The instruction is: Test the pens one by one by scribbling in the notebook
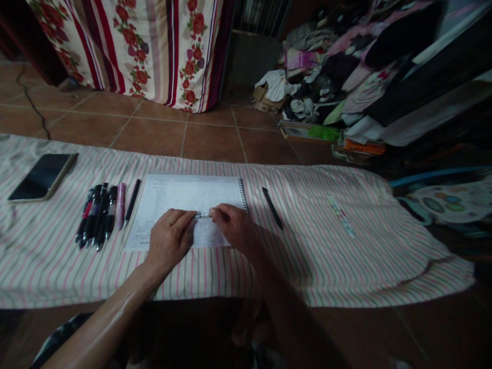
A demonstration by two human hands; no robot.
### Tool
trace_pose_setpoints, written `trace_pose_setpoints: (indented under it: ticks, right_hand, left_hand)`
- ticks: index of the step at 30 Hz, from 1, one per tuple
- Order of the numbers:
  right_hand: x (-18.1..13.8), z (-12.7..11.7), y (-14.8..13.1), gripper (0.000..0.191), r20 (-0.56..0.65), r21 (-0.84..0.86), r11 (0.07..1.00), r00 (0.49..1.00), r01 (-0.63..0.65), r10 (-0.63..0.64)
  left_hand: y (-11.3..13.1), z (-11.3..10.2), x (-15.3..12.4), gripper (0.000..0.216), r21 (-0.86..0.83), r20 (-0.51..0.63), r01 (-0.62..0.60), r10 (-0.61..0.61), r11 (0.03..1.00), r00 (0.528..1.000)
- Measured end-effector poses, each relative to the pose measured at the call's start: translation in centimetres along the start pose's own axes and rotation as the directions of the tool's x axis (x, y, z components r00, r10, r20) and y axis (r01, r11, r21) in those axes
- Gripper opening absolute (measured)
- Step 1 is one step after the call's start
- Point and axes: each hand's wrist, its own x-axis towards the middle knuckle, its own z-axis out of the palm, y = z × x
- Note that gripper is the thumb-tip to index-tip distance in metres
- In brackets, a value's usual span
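Observation:
Between my two hands, over the spiral notebook (pixel 180 189), is a small, slim pen-like piece (pixel 202 216) with a clear and silvery middle. My left hand (pixel 169 236) pinches its left end, and my right hand (pixel 236 225) pinches the right end. The fingers cover both ends, so I cannot tell its full shape. Right of the notebook lies a black pen (pixel 272 207). Left of it rest a dark slim pen (pixel 132 202), a pink pen (pixel 121 205) and a cluster of several black pens (pixel 98 215).
A striped cloth (pixel 346 271) covers the surface. A phone (pixel 44 177) lies far left, and a pale patterned strip (pixel 341 216) lies at the right. Beyond are a tiled floor (pixel 211 136), a floral curtain (pixel 154 51) and a heap of clothes (pixel 330 72).

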Motion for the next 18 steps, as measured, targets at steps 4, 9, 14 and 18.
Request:
trace_pose_setpoints:
  ticks: [4,9,14,18]
  right_hand:
    - [0.01,0.41,0.65,0.015,-0.066,0.227,0.974,0.998,0.025,-0.010]
    - [0.18,0.55,0.99,0.009,-0.086,0.225,0.973,0.996,0.042,-0.024]
    - [0.16,0.27,0.72,0.007,-0.053,0.163,0.986,0.998,0.032,-0.023]
    - [0.04,0.17,0.48,0.009,-0.034,0.126,0.992,0.999,0.032,-0.028]
  left_hand:
    - [-0.04,-0.12,0.17,0.025,0.050,0.014,0.052,-0.052,0.997,0.999]
    - [0.09,-0.20,0.19,0.025,0.036,0.031,0.045,-0.046,0.998,0.998]
    - [0.02,-0.05,0.00,0.024,0.038,0.007,0.033,-0.034,0.999,0.999]
    - [-0.07,-0.01,-0.08,0.024,0.042,0.000,0.016,-0.017,0.999,1.000]
